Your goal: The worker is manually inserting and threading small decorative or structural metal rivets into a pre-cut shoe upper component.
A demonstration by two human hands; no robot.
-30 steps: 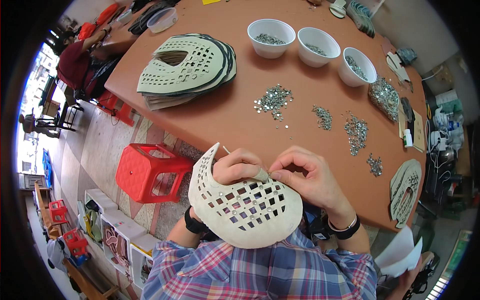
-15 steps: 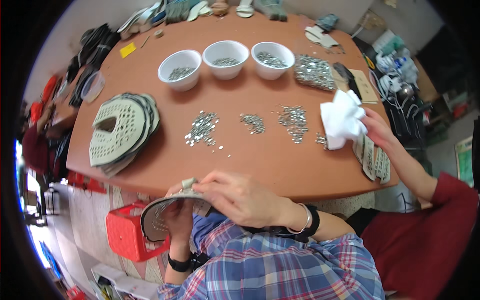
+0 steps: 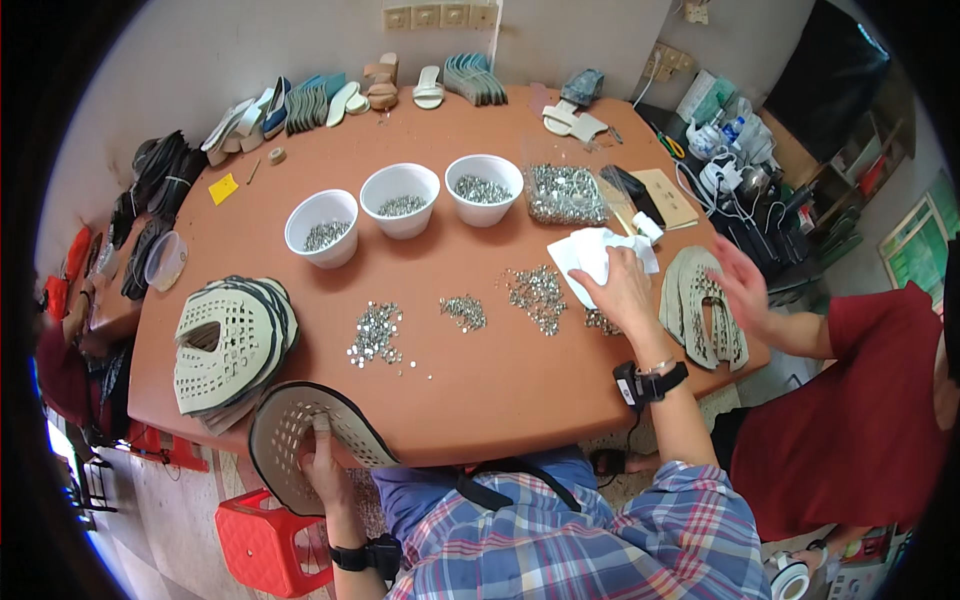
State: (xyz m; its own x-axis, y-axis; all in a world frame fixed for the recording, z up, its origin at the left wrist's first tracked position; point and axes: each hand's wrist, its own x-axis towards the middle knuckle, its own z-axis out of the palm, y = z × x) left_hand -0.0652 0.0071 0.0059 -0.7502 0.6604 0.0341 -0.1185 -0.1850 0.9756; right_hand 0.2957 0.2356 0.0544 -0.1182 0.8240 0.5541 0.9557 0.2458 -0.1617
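Observation:
My left hand (image 3: 324, 468) grips a beige perforated shoe upper (image 3: 272, 432) with a dark edge, at the table's near left edge. The thumb lies on its inner face; the other fingers are hidden behind it. Out to the right, my right hand (image 3: 624, 292) has its fingers closed on a crumpled white cloth (image 3: 592, 250) lying on the table. Small piles of shiny studs (image 3: 375, 333) lie between my hands. Left of them rests a stack of perforated uppers (image 3: 232, 345).
Three white bowls (image 3: 400, 200) of studs stand mid-table beside a clear bag of studs (image 3: 566, 195). At right, a co-worker's open hand (image 3: 740, 285) is near more uppers (image 3: 690, 310). Sandals and soles (image 3: 428, 90) line the far edge. A red stool (image 3: 262, 540) stands below left.
My right hand has left the shoe upper and reached right to the white cloth. The co-worker's hand has let go of the cloth, now lower on the table. The upper hangs more open in my left hand.

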